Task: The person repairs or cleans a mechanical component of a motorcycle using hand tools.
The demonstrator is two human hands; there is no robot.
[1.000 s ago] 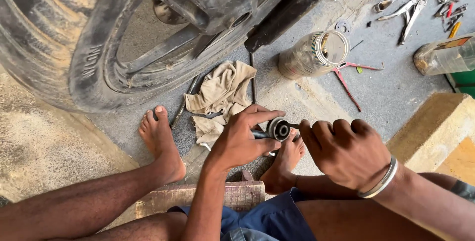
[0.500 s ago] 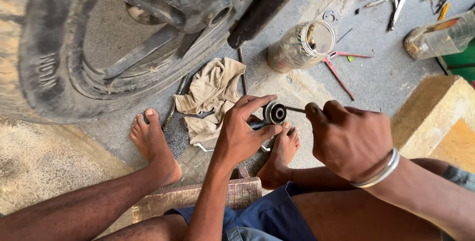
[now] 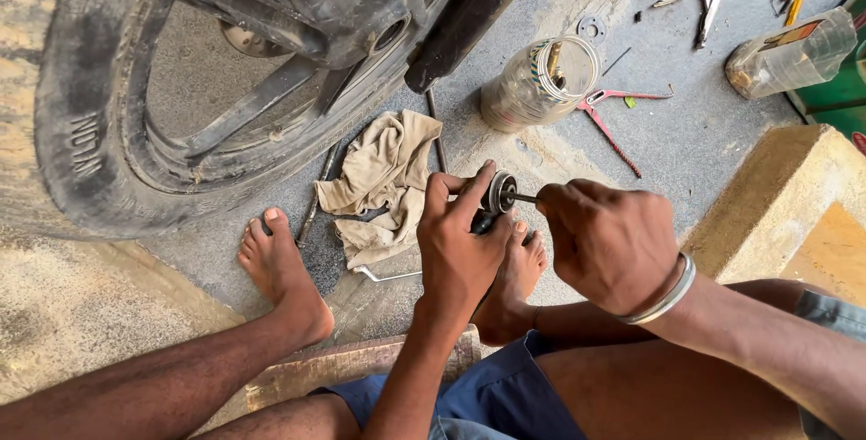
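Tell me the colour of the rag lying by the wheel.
The rag is a dirty beige, crumpled on the grey floor; the head view shows it.

Grey concrete floor point(image 3: 722, 147), rough and stained, turning to sandy, paler ground point(image 3: 72, 332) at the left. Big black motorcycle wheel point(image 3: 180, 106) filling the upper left, daylight coming through the spokes. Crumpled beige rag point(image 3: 379, 178) lying just below the tyre. Clear plastic jar point(image 3: 537, 83) on its side, red-handled pliers point(image 3: 618, 115) right next to it. Yellowish block point(image 3: 785, 187) at the right edge. Bright, even daylight, soft shadows.
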